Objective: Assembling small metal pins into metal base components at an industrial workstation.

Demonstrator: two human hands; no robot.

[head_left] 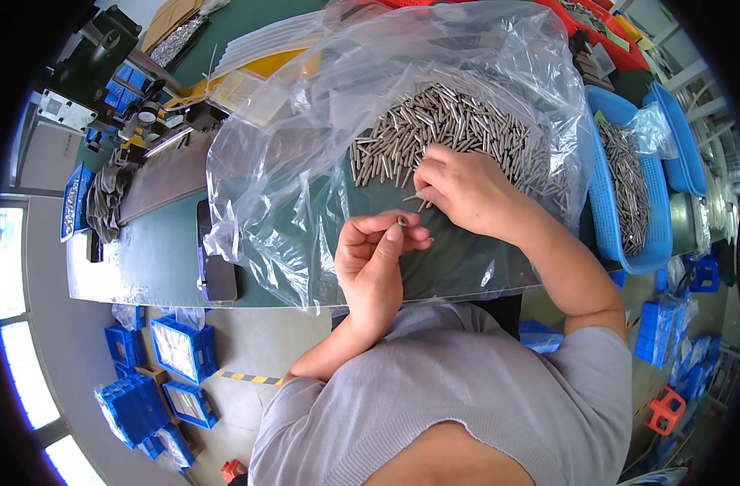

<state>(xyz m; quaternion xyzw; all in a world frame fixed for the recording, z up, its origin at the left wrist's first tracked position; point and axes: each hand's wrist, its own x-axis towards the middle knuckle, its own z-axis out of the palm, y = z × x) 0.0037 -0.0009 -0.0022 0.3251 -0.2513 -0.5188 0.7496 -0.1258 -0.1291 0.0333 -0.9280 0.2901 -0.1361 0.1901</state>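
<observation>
A worker at the bench wears a soft light-grey knit top (467, 397), its plain cloth gathered in shallow folds across the chest. A broad band of fine vertical ribbing (398, 437) trims the wide, rounded neckline, its edge slightly wavy. Short, loose sleeves, the left sleeve (285, 409) and the right sleeve (594, 364) in the same grey, end near the elbows in plain openings. Below them, both the left forearm (333, 348) and the right forearm (560, 263) are bare, as are the left hand (374, 263) and right hand (465, 188). A small patch of dark fabric (504, 311) shows past the top, too little of it for an onlooker to name the garment.
</observation>
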